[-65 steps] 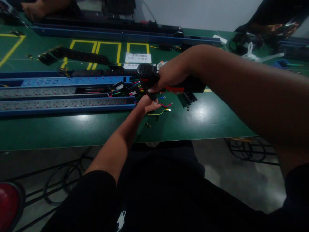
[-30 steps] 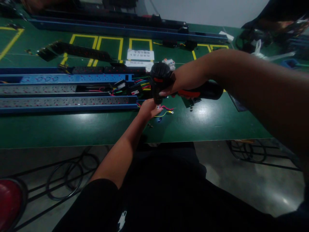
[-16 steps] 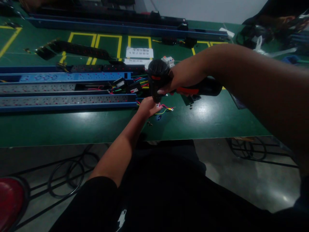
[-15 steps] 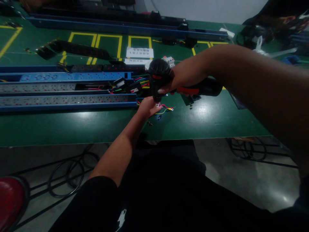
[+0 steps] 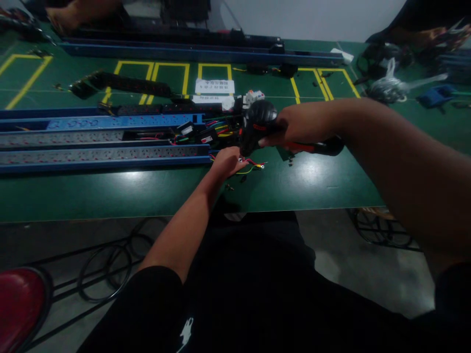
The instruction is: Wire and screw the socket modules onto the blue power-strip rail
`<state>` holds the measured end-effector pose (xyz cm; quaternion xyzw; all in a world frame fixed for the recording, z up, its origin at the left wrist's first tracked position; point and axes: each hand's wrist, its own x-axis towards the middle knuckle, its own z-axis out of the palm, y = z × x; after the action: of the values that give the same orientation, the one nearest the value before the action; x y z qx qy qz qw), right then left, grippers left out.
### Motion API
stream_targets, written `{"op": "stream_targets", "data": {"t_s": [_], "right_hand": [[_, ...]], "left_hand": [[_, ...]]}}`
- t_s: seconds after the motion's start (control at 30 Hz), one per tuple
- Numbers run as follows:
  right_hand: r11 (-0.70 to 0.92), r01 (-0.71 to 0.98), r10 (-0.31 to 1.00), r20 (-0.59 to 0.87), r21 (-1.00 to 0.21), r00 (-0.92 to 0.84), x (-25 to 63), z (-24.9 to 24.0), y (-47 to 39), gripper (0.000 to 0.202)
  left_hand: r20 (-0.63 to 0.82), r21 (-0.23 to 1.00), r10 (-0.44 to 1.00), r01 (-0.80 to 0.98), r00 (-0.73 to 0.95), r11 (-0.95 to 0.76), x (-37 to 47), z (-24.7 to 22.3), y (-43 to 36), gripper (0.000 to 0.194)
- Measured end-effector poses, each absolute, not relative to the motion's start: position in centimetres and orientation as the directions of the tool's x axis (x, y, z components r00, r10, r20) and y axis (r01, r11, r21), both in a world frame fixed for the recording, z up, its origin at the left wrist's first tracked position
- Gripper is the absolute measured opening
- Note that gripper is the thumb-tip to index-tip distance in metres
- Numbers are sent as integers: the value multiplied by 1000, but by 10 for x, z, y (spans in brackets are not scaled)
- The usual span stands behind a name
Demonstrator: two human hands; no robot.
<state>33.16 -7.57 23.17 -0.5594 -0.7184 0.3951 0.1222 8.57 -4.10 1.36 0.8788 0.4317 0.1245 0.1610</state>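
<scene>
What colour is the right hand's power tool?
The power tool is black and orange-red; head view.

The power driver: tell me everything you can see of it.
The power driver looks like dull black plastic with red-orange markings on its rounded body and a red-orange strip along its handle. The right hand grips it, handle toward picture right, nose slanting down beside the left hand. Its tip is hidden.
</scene>
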Motion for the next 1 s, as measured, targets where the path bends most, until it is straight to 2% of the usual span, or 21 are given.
{"op": "stream_targets", "data": {"t_s": [0.07, 0.13, 0.23, 0.3, 0.33, 0.47, 0.6, 0.73, 0.87, 1.0], "right_hand": [[70, 774, 842, -379, -629, -384, 343, 242, -98, 66], [40, 754, 856, -366, -656, -364, 357, 246, -124, 66], [-129, 666, 907, -359, -735, -220, 376, 225, -164, 67], [-254, 654, 918, -391, -713, -69, 388, 193, -189, 64], [-260, 682, 925, -379, -684, -26, 393, 175, -201, 61], [-51, 875, 968, -238, -482, -74, 411, 108, -238, 41], [-28, 972, 983, -185, -233, -16, 415, 78, -259, 62], [91, 993, 973, -205, -72, -104, 411, 73, -250, 68], [178, 982, 954, -233, -70, -189, 409, 70, -225, 69], [163, 972, 931, -300, -171, -209, 416, 70, -202, 75]], "left_hand": [[61, 370, 800, 731, 596, -573, 87, 13, -39, 27], [59, 353, 791, 729, 609, -587, 87, 13, -38, 24], [74, 336, 786, 726, 614, -600, 88, 15, -39, 23], [77, 341, 793, 732, 604, -590, 88, 16, -41, 22], [76, 347, 797, 733, 600, -585, 88, 17, -41, 22], [81, 366, 799, 727, 596, -581, 89, 18, -43, 21], [90, 372, 800, 725, 593, -579, 89, 17, -43, 23], [88, 363, 803, 731, 590, -577, 89, 16, -42, 23], [75, 371, 803, 731, 591, -572, 89, 17, -43, 22], [78, 380, 809, 733, 582, -564, 89, 19, -44, 21]]}}
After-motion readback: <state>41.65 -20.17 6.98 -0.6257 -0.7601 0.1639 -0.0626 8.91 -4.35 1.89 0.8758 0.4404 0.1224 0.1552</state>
